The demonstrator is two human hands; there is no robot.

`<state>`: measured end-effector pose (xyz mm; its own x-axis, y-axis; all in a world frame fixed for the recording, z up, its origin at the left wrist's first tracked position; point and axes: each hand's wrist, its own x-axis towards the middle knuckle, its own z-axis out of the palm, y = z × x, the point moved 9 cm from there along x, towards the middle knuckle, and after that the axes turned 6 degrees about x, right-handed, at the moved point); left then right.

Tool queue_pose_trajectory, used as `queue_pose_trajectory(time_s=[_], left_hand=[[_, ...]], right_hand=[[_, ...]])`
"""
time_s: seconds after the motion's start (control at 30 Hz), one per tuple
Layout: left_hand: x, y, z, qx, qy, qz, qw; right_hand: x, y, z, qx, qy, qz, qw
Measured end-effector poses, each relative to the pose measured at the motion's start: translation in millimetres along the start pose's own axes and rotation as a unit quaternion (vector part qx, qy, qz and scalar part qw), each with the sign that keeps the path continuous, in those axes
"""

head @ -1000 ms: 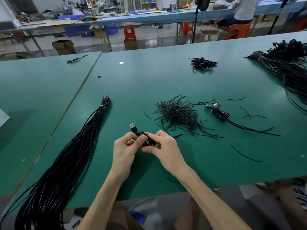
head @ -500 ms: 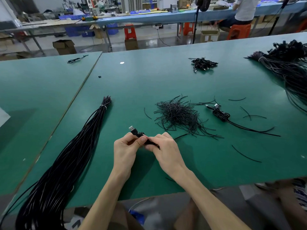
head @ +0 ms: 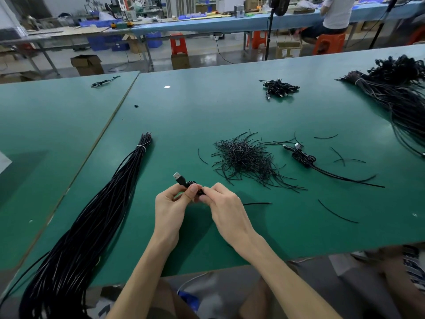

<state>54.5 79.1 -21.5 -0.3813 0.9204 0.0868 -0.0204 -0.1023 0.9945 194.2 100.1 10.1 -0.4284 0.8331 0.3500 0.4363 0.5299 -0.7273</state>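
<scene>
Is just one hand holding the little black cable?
No, both the left hand and the right hand pinch the coiled cable, with its USB plug poking out above the left hand.

Cable coil (head: pixel 190 183) mostly hidden; long bundle (head: pixel 92 215) cut off.

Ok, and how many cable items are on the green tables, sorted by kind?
Long bundles: 2 (left bundle, right bundle)
Single cables: 3 (held cable pinched by left hand and right hand, coiled cable, far cable)
Heaps: 2 (tie heap, coiled-cable heap)
Total: 7, loose ties not counted.
</scene>
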Motion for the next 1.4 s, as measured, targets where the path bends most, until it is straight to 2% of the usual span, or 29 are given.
queue_pose_trajectory(time_s=[0.37, 0.7, 0.9, 1.07, 1.33, 1.4], left_hand=[[-1, -1, 0, 0.026, 0.004, 0.001, 1.0], [0, 0, 3, 0.139, 0.026, 0.015, 0.99], [1, 2, 6, 0.123, -0.02, 0.021, 0.992], [1, 4, 3, 0.097, -0.016, 0.041, 0.994], [0, 6, 11, 0.057, -0.073, 0.053, 0.994], [0, 5, 11, 0.064, -0.068, 0.055, 0.994]], right_hand=[[-3, -10, -9, -0.021, 0.04, -0.025, 0.999], [-4, -5, -4, -0.081, 0.036, -0.009, 0.996], [-4, -8, -5, -0.082, 0.038, -0.022, 0.996], [-3, -3, -4, -0.046, 0.041, -0.014, 0.998], [1, 9, -6, 0.041, 0.019, -0.002, 0.999], [2, 11, -6, 0.046, 0.018, 0.0, 0.999]])
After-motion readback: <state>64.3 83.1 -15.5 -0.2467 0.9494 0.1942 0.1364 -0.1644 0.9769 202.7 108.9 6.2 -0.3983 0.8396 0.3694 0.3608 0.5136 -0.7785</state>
